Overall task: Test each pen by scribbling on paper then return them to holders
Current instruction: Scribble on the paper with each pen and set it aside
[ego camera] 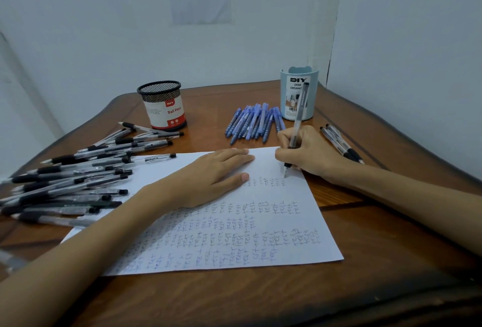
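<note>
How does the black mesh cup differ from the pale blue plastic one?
The black wire-mesh pen cup has a see-through rim and a red-and-white label; the pale blue plastic cup is solid-walled. The mesh cup stands left by clear-and-black pens, the blue cup right by blue pens. Both stand upright.

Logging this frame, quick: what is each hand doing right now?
Left hand: open, fingers flat, pressing on the paper.
Right hand: holding a pen, tip on the paper.

You can read "DIY Ball Pens" on the black mesh holder's label [167, 114], "DIY DESK ORGANIZ…" on the pale blue plastic cup [293, 97], and "test" repeated over the white paper sheet [260, 222].
</note>
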{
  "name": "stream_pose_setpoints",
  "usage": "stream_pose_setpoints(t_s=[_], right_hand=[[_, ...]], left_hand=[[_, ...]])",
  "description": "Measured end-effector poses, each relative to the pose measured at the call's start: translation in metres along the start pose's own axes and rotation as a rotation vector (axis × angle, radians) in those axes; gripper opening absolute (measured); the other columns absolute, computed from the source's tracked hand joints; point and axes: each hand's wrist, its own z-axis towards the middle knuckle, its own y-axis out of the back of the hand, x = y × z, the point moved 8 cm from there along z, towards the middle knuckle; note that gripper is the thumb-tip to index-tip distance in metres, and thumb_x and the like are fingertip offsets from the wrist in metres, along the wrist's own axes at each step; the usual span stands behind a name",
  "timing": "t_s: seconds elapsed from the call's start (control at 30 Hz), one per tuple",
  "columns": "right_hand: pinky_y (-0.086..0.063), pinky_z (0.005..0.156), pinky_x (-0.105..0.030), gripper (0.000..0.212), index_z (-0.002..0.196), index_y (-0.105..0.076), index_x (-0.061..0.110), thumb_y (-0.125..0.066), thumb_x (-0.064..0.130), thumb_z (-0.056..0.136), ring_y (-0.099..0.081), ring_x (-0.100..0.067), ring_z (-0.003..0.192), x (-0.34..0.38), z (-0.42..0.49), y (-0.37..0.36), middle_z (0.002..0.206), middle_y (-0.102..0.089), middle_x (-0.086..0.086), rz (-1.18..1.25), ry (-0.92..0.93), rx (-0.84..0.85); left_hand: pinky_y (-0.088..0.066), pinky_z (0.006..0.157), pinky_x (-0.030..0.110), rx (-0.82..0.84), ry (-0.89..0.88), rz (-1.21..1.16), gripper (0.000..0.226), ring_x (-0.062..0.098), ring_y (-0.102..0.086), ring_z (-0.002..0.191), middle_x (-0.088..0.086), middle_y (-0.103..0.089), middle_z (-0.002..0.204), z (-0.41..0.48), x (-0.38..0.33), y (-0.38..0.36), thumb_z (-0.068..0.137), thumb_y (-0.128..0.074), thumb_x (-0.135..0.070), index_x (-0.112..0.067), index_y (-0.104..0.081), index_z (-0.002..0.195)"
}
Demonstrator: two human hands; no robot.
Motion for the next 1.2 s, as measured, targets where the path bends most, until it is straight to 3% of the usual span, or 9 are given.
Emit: stream_pose_setpoints(t_s=[0.17, 0.3, 0.43, 0.6, 0.7, 0.8, 0.97, 1.1, 1.2], right_hand=[[-0.038, 0.043, -0.012, 0.040, 0.051, -0.041, 0.011, -0.060, -0.004, 0.083, -0.045, -0.002, 0.040, -0.004, -0.001, -0.001, 0.040, -0.041, 0.007, 0.040, -0.019, 0.012], [-0.037, 0.043, -0.010, 0.038, 0.054, -0.043, 0.011, -0.062, -0.001, 0.084, -0.045, -0.001, 0.041, 0.001, -0.001, 0.000, 0.041, -0.045, 0.007, 0.012, 0.004, -0.004], [-0.032, 0.035, -0.013, 0.027, 0.066, -0.048, 0.010, -0.064, 0.016, 0.086, -0.039, -0.004, 0.037, 0.001, -0.002, 0.001, 0.054, -0.045, -0.005, 0.187, -0.058, 0.012], [-0.025, 0.034, -0.014, 0.012, 0.084, -0.051, 0.013, -0.056, 0.020, 0.092, -0.035, -0.006, 0.039, 0.000, 0.002, 0.016, 0.053, -0.051, 0.003, 0.354, -0.138, -0.065], [-0.031, 0.039, -0.015, 0.025, 0.095, -0.050, 0.010, -0.047, 0.034, 0.096, -0.035, -0.007, 0.037, -0.001, 0.002, 0.025, 0.044, -0.043, 0.004, 0.356, -0.150, -0.166], [-0.034, 0.039, -0.011, 0.041, 0.104, -0.050, 0.009, -0.034, 0.046, 0.097, -0.038, -0.004, 0.036, 0.001, 0.000, 0.024, 0.044, -0.041, 0.002, 0.298, -0.179, -0.159], [-0.036, 0.047, -0.015, 0.031, 0.103, -0.056, 0.011, -0.037, 0.035, 0.099, -0.042, -0.002, 0.039, -0.002, -0.002, 0.019, 0.050, -0.045, 0.000, 0.203, -0.234, -0.118], [-0.023, 0.033, -0.015, 0.023, 0.101, -0.054, 0.011, -0.053, 0.032, 0.093, -0.031, -0.005, 0.034, -0.004, -0.002, 0.020, 0.050, -0.048, 0.002, 0.274, -0.265, -0.071], [-0.028, 0.033, -0.012, 0.014, 0.088, -0.053, 0.014, -0.058, 0.026, 0.091, -0.037, -0.002, 0.032, -0.004, -0.001, 0.025, 0.057, -0.048, -0.006, 0.288, -0.273, -0.084]], left_hand=[[-0.011, 0.105, 0.014, 0.002, -0.005, 0.003, 0.065, 0.002, -0.018, 0.138, -0.014, -0.019, 0.154, 0.000, -0.002, 0.001, 0.086, -0.020, -0.055, -0.032, -0.019, 0.147], [-0.011, 0.105, 0.014, -0.002, -0.001, 0.007, 0.057, 0.002, -0.018, 0.138, -0.014, -0.019, 0.154, 0.000, -0.001, 0.001, 0.093, -0.025, -0.049, -0.031, -0.019, 0.147], [-0.011, 0.105, 0.013, -0.004, -0.005, 0.007, 0.057, 0.000, -0.018, 0.137, -0.015, -0.018, 0.153, -0.001, -0.001, 0.002, 0.093, -0.024, -0.051, -0.033, -0.019, 0.147], [-0.010, 0.106, 0.013, -0.004, -0.010, 0.006, 0.057, 0.000, -0.018, 0.137, -0.016, -0.018, 0.153, -0.003, -0.003, 0.003, 0.093, -0.024, -0.050, -0.032, -0.020, 0.147], [-0.010, 0.105, 0.013, -0.001, -0.002, 0.010, 0.055, 0.000, -0.017, 0.137, -0.015, -0.018, 0.154, -0.002, -0.002, 0.002, 0.095, -0.025, -0.049, -0.033, -0.019, 0.147], [-0.010, 0.106, 0.014, 0.002, 0.001, 0.012, 0.055, 0.000, -0.017, 0.138, -0.015, -0.018, 0.154, -0.001, -0.002, 0.002, 0.095, -0.025, -0.049, -0.033, -0.019, 0.147], [-0.011, 0.109, 0.018, 0.005, 0.006, 0.017, 0.054, 0.001, -0.016, 0.139, -0.015, -0.017, 0.154, -0.002, -0.001, 0.001, 0.096, -0.026, -0.048, -0.033, -0.018, 0.147], [-0.010, 0.109, 0.018, 0.012, 0.010, 0.016, 0.054, 0.001, -0.015, 0.139, -0.015, -0.016, 0.154, -0.001, 0.000, 0.000, 0.097, -0.025, -0.048, -0.033, -0.017, 0.147], [-0.010, 0.108, 0.017, 0.006, 0.007, 0.016, 0.054, 0.001, -0.016, 0.139, -0.015, -0.016, 0.154, 0.000, 0.000, 0.000, 0.096, -0.025, -0.048, -0.033, -0.017, 0.147]])
